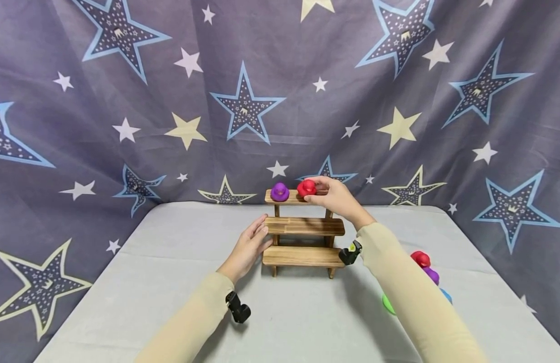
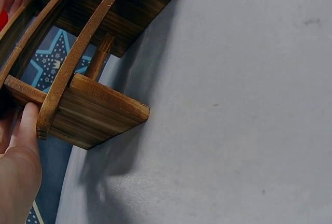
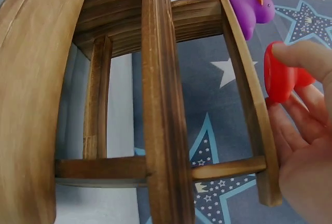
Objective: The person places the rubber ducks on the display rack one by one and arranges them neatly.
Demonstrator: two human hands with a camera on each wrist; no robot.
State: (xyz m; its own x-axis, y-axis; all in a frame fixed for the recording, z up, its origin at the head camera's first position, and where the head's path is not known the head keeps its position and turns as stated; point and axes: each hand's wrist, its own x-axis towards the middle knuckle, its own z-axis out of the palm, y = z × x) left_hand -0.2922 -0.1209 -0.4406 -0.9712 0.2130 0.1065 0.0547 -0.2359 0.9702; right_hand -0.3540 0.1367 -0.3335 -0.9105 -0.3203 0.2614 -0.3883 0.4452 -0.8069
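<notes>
A small wooden three-tier shelf [image 1: 303, 256] stands on the table. My right hand [image 1: 336, 199] holds a red rubber duck [image 1: 306, 188] at the top tier, thumb on one side and fingers on the other. In the right wrist view, that red duck [image 3: 280, 76] is right at the edge of the top board. Beside it on the top tier sits a purple rubber duck [image 1: 279, 192]. My left hand [image 1: 246, 248] touches the shelf's left side at the middle tier, its fingers fairly straight. The left wrist view has the thumb against the wooden side [image 2: 26, 90].
On the table [image 1: 180, 302] to the right lie another red duck [image 1: 421, 258], a purple one [image 1: 431, 275], and blue [image 1: 446, 295] and green [image 1: 388, 304] pieces partly hidden by my right sleeve. A star-patterned grey curtain [image 1: 271, 40] hangs close behind the shelf.
</notes>
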